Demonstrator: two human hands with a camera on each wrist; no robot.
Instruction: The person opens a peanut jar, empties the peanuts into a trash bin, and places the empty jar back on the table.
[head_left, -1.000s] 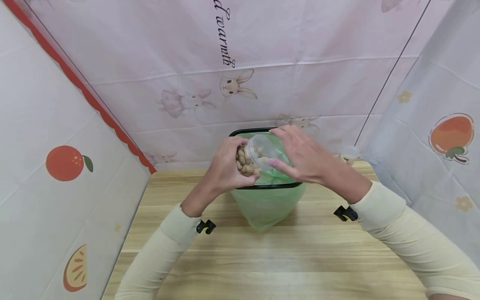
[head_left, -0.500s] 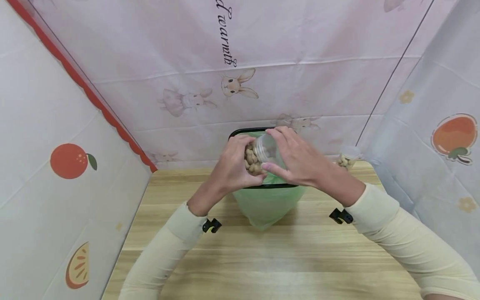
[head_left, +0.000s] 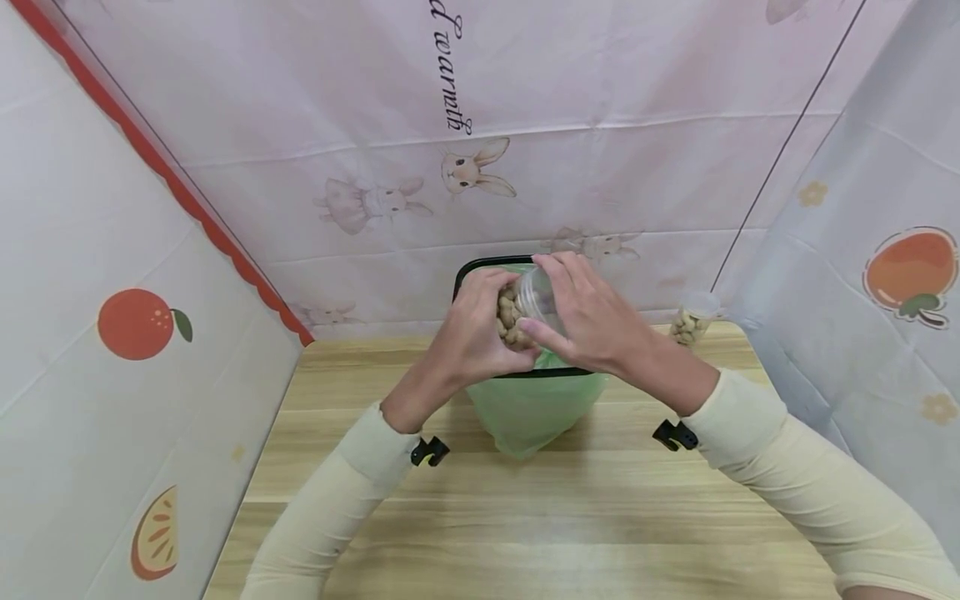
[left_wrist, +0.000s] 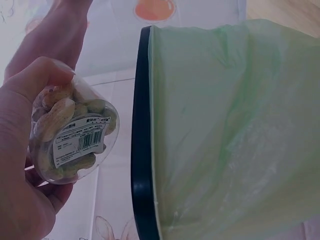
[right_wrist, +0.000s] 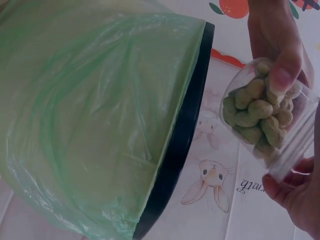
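Note:
Above the bin's black rim (head_left: 551, 372), a clear jar of peanuts (head_left: 510, 321) lies tilted on its side between both hands. The left hand (head_left: 476, 333) grips the jar's body near its base; in the left wrist view a barcode label (left_wrist: 82, 141) shows on the jar's bottom. Curled round the clear, ridged mouth end is the right hand (head_left: 592, 321), its thumb and fingers on it. In the right wrist view the peanuts (right_wrist: 260, 112) fill the base half of the jar. Whether the mouth end is a lid cannot be told.
A green bag (head_left: 532, 412) lines the bin and hangs down its outside. At the table's back right stands a second clear container of peanuts (head_left: 690, 323). Printed cloths (head_left: 360, 100) rise behind and beside the wooden table (head_left: 540, 517).
Both hands have drawn closer together over the bin, the left hand and jar shifting to the right. The right hand now wraps further round the jar's mouth end.

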